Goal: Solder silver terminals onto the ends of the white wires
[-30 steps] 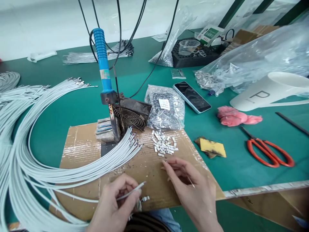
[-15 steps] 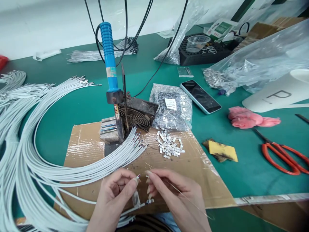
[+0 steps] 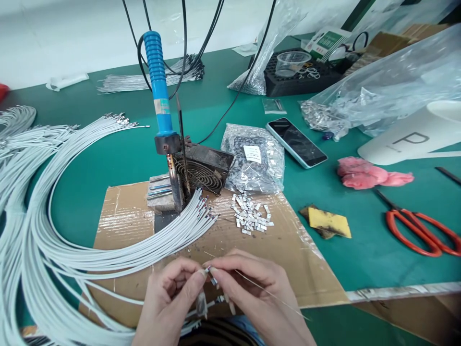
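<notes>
My left hand [image 3: 176, 293] pinches the end of a white cable [image 3: 208, 270] between thumb and forefinger. Against that end, the fingertips of my right hand [image 3: 255, 288] are closed, with a thin solder wire [image 3: 270, 293] running through the hand and sticking out past the fingers. Just below the fingertips shows a small white-and-silver piece, partly hidden by my right thumb. Beyond my hands lies a thick bundle of white cables [image 3: 144, 252], its tips fanned out on the cardboard [image 3: 298, 278]. A loose pile of small white pieces [image 3: 250, 214] rests behind them.
A blue-handled soldering iron [image 3: 158, 77] stands tip down in front of a dark fan [image 3: 205, 173]. To the right are a bag of parts [image 3: 252, 154], a phone [image 3: 297, 142], a yellow sponge [image 3: 329, 223], red-handled scissors [image 3: 414, 233] and a pink cloth [image 3: 370, 173].
My right hand has moved left, closing the gap, and its fingertips now meet the cable end at my left fingertips. The view has shifted slightly.
</notes>
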`<state>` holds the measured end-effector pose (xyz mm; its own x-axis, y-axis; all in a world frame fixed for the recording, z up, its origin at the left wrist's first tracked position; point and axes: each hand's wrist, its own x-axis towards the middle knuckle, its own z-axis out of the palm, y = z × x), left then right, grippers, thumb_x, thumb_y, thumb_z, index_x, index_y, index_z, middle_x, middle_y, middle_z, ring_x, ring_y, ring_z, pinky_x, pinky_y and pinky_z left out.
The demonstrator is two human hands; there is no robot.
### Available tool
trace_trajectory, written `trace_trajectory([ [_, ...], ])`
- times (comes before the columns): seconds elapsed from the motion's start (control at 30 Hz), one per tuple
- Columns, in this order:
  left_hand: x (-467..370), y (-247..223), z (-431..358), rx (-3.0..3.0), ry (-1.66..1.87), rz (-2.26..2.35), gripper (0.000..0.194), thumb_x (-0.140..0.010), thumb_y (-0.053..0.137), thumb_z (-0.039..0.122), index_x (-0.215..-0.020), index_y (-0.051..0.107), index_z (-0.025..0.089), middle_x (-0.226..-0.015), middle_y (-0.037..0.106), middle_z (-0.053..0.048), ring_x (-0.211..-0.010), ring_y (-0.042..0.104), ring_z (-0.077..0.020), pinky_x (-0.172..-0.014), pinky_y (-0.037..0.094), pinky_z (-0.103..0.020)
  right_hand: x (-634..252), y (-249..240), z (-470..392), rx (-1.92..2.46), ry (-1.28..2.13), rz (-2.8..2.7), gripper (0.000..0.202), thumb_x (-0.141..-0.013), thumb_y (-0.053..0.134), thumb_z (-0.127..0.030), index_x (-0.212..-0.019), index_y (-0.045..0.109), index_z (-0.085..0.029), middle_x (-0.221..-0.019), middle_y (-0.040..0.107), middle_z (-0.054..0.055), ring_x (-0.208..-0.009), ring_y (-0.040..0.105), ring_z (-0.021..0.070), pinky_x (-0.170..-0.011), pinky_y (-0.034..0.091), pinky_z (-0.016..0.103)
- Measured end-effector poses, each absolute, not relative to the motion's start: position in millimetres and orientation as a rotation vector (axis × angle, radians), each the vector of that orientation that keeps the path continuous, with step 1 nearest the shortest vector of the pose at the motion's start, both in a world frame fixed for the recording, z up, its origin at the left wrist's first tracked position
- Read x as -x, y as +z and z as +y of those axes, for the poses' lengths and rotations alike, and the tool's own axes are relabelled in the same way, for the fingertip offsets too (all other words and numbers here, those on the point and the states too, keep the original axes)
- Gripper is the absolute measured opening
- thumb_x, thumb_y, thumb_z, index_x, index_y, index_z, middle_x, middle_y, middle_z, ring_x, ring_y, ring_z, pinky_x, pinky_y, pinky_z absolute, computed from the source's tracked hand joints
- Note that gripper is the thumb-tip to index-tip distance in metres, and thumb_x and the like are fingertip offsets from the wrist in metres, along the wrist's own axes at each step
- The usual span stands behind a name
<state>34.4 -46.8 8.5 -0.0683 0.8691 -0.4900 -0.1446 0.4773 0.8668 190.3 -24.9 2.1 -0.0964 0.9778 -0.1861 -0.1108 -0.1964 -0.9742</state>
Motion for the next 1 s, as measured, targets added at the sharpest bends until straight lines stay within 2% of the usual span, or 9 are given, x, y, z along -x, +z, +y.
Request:
trace_trajectory([
  [0.23, -39.9, 9.7, -51.7, -0.777, 0.938, 1.459, 0.054, -0.078, 0.078, 0.070, -0.073, 0.075, 0.016, -0.055, 0.047, 0.006, -0.053, 0.036, -0.0089, -0.052, 0.033, -0.021, -185.4, 5.5, -28.4, 1.218, 1.575, -0.927, 0.010, -0.082, 0.081, -0.024, -0.078, 0.090, -0.025, -0.063, 0.062, -0.001, -0.050, 0.050, 0.0087, -0.044, 0.039, 0.018],
  [0.3, -41.1, 10.3, -53.1, -0.790, 0.941, 1.472, 0.054, -0.080, 0.077, 0.069, -0.075, 0.076, 0.016, -0.054, 0.047, 0.005, -0.051, 0.037, -0.0086, -0.051, 0.032, -0.021, -180.6, 2.2, -31.0, 1.214, 1.625, -0.795, 0.004, -0.077, 0.087, -0.027, -0.075, 0.089, -0.024, -0.061, 0.060, -0.002, -0.049, 0.050, 0.0071, -0.044, 0.040, 0.016],
  [0.4, -41.5, 9.7, -54.6, -0.799, 0.947, 1.476, 0.054, -0.082, 0.074, 0.070, -0.079, 0.077, 0.015, -0.054, 0.050, 0.004, -0.051, 0.040, -0.0088, -0.051, 0.032, -0.021, -174.1, -2.8, -34.8, 1.218, 1.641, -0.683, 0.012, -0.071, 0.093, -0.031, -0.071, 0.087, -0.021, -0.058, 0.060, -0.003, -0.047, 0.048, 0.0051, -0.043, 0.040, 0.015],
  [0.57, -39.5, 1.4, -57.3, -0.860, 0.967, 1.480, 0.052, -0.086, 0.072, 0.068, -0.077, 0.076, 0.017, -0.061, 0.054, 0.002, -0.056, 0.041, -0.0109, -0.054, 0.034, -0.022, -173.5, -3.3, -35.5, 1.251, 1.628, -0.693, 0.019, -0.076, 0.090, -0.036, -0.070, 0.085, -0.019, -0.056, 0.059, -0.003, -0.044, 0.050, 0.0059, -0.042, 0.044, 0.015],
  [0.7, -37.8, -6.6, -61.9, -1.022, 0.996, 1.511, 0.043, -0.095, 0.066, 0.057, -0.076, 0.071, 0.019, -0.067, 0.060, 0.000, -0.061, 0.049, -0.0145, -0.057, 0.038, -0.023, -181.0, 4.1, -29.7, 1.303, 1.565, -0.852, 0.006, -0.072, 0.088, -0.025, -0.069, 0.085, -0.020, -0.057, 0.061, -0.002, -0.046, 0.052, 0.0090, -0.042, 0.043, 0.017],
  [0.8, -37.9, -5.6, -63.4, -1.208, 1.003, 1.552, 0.034, -0.100, 0.062, 0.043, -0.077, 0.071, 0.020, -0.065, 0.058, 0.000, -0.058, 0.048, -0.0144, -0.055, 0.035, -0.025, -186.8, 9.9, -25.3, 1.345, 1.457, -1.084, 0.011, -0.078, 0.078, -0.022, -0.068, 0.085, -0.021, -0.055, 0.062, -0.001, -0.046, 0.051, 0.0101, -0.043, 0.040, 0.020],
  [0.9, -39.6, -0.4, -61.9, -1.290, 1.015, 1.603, 0.027, -0.098, 0.064, 0.034, -0.076, 0.072, 0.021, -0.061, 0.056, 0.002, -0.053, 0.043, -0.0138, -0.051, 0.032, -0.026, -190.8, 13.1, -24.0, 1.349, 1.359, -1.246, 0.015, -0.081, 0.075, -0.022, -0.070, 0.085, -0.022, -0.054, 0.061, -0.001, -0.047, 0.051, 0.0111, -0.046, 0.040, 0.022],
  [1.0, -41.9, 3.5, -60.0, -1.267, 1.050, 1.641, 0.022, -0.095, 0.067, 0.028, -0.075, 0.072, 0.021, -0.061, 0.061, 0.002, -0.054, 0.048, -0.0136, -0.051, 0.036, -0.024, -193.6, 13.7, -24.7, 1.310, 1.335, -1.320, 0.014, -0.085, 0.075, -0.023, -0.075, 0.086, -0.022, -0.056, 0.062, -0.001, -0.050, 0.054, 0.0121, -0.049, 0.040, 0.023],
])
